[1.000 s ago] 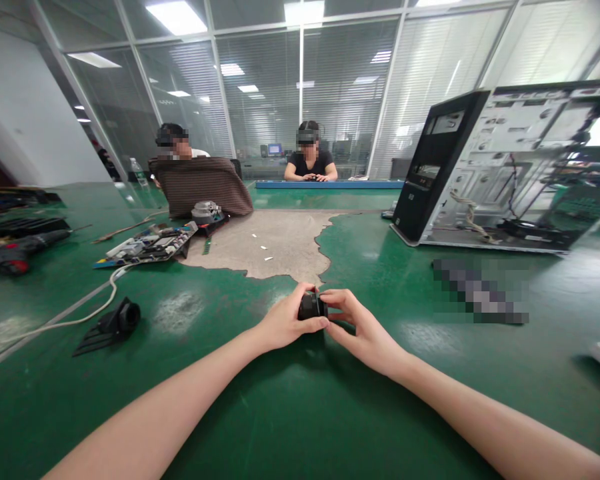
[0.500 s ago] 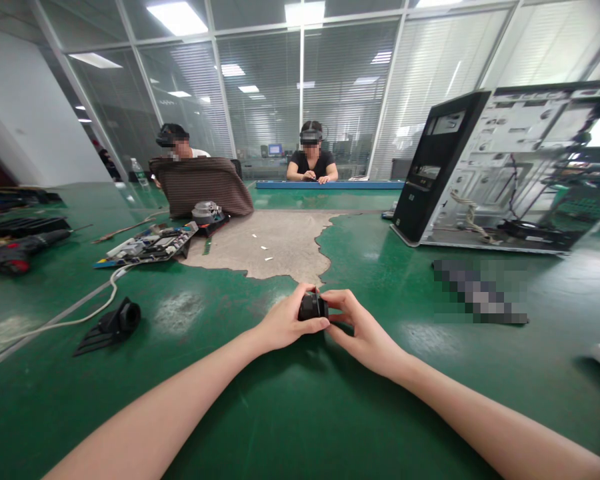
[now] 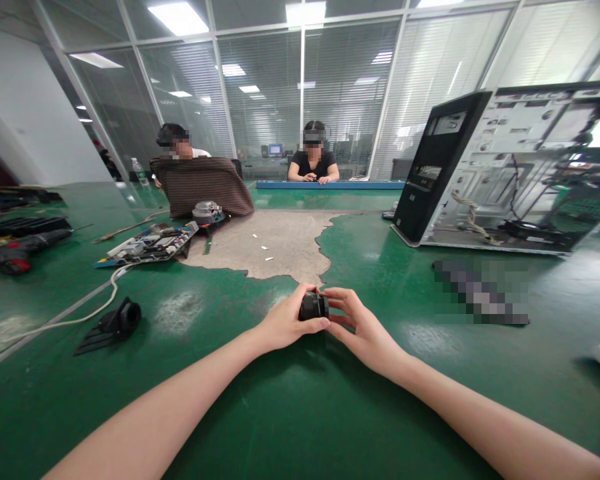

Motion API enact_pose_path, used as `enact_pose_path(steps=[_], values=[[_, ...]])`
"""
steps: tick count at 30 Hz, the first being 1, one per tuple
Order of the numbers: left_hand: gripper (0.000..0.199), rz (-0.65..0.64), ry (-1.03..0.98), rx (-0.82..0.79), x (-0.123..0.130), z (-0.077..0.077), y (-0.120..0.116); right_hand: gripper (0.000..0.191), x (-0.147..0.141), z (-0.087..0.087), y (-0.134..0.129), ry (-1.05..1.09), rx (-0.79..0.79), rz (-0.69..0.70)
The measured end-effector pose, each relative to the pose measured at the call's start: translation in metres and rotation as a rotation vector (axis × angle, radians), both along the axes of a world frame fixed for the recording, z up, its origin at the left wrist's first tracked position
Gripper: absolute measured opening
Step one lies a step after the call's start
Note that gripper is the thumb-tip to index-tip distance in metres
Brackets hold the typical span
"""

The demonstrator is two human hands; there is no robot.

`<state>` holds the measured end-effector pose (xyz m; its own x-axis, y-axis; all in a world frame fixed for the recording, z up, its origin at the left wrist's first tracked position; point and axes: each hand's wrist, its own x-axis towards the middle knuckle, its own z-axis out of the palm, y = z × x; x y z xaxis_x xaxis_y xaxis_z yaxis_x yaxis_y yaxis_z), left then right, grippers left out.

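A small black cylindrical part is held between my two hands above the green table. My left hand wraps round its left side, with the thumb along the near edge. The fingertips of my right hand close on its right end from above and below. To the left lies a black funnel-like plastic piece on the table, apart from my hands.
An opened computer case stands at the right. At the left are a circuit board, a white cable and a red-black power drill. Two people sit across the table, one behind a brown cloth-covered thing.
My right hand's fingers have shifted slightly on the black part. My left hand looks unmoved.
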<state>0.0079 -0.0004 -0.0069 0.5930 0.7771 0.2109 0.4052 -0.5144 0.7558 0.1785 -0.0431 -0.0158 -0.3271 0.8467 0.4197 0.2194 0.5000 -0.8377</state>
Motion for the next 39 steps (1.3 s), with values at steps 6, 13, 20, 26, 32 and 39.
enact_pose_path(steps=[6,13,20,26,32,39], values=[[0.052,-0.008,0.002,0.007,0.0,-0.001,0.0,0.03,-0.001,0.001,-0.001,-0.044,0.109,-0.034],[0.052,-0.01,0.005,0.007,0.0,0.0,0.001,0.031,-0.003,0.0,-0.001,-0.049,0.13,-0.052],[0.05,-0.027,-0.024,-0.001,-0.001,-0.002,0.002,0.031,0.002,0.001,-0.001,-0.105,0.15,-0.073],[0.048,-0.025,-0.064,-0.007,-0.002,-0.003,0.005,0.027,0.004,-0.002,0.001,-0.025,0.096,-0.062],[0.052,-0.005,0.043,0.023,-0.003,-0.001,0.001,0.026,0.006,0.004,0.006,0.168,-0.281,-0.067],[0.065,0.014,0.236,0.331,0.001,-0.002,-0.007,0.029,0.008,0.009,0.006,0.197,-0.495,0.049]])
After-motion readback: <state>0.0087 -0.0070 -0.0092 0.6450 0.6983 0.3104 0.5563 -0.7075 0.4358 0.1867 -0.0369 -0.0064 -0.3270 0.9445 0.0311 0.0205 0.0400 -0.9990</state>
